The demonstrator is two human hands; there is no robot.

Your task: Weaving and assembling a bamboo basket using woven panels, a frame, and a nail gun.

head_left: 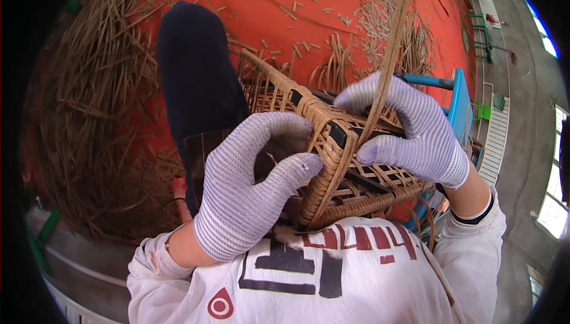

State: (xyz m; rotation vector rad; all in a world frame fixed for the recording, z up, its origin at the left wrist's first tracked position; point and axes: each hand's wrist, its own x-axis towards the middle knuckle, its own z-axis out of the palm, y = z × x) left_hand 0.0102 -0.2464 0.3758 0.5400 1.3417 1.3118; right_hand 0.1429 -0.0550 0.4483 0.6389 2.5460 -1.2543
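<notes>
A boxy woven rattan piece point(320, 105) with black frame bars lies tilted across my lap. My gloved left hand point(252, 175) is closed around its near left edge, with fingertips and thumb on the wrapped corner. Gloved too, my right hand point(415, 131) curls around a long rattan strip point(389, 45) that rises from the weave toward the top of the view. Its thumb lies where the strip meets the wrapped rim, and its index finger passes behind the strip. Open lattice weaving shows between and below the hands. The far fingers of both hands are partly hidden.
Loose strips point(101, 116) are heaped on the red floor covering point(279, 21) at the left. Cut scraps point(380, 15) and more strips lie farther back. A blue metal frame point(460, 107) stands close by my right hand. My dark-clad leg point(196, 69) stretches forward beside the rattan piece.
</notes>
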